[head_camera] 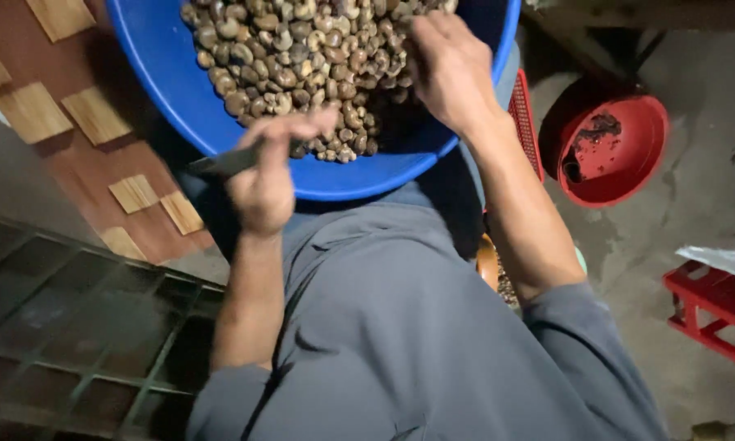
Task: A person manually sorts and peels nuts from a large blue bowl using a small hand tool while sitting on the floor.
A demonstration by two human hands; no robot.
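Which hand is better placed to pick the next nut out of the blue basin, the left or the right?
Probably the right hand: it already rests on the heap of nuts in the blue basin. The left hand is at the basin's near rim, its grip shut on a dark knife-like tool.

Blue basin [179, 90] is cut off by the top edge. Left hand [263, 184] is motion-blurred; the dark tool [224, 163] cannot be identified.

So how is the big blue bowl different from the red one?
The blue bowl is much bigger and heaped with brownish nuts; the red bowl is smaller and holds only a few dark scraps. The blue bowl sits right by both hands; the red bowl sits off on the floor. Both are round.
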